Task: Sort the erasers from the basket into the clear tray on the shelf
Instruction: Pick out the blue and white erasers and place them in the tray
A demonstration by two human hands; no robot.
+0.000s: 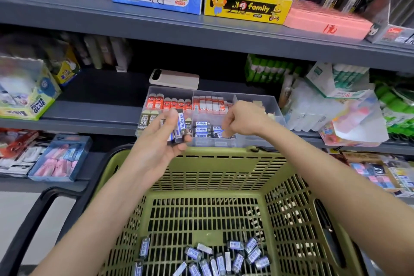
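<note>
Green plastic basket [291, 186] sitting below us, loose erasers [201, 260] lying on its floor. We are gripping stack of erasers [179, 127] in left hand [161, 141], fingers curled round it, just before clear tray [272, 107] on shelf [94, 105]. Our right hand [244, 121] is hanging over tray's front middle compartment, fingers pinching one eraser [220, 134] beside row of blue erasers [202, 129] lying there.

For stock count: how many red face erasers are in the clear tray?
6 red face erasers, one row in the clear tray, back-left compartment: two taller, four shorter. More may be hidden.
</note>
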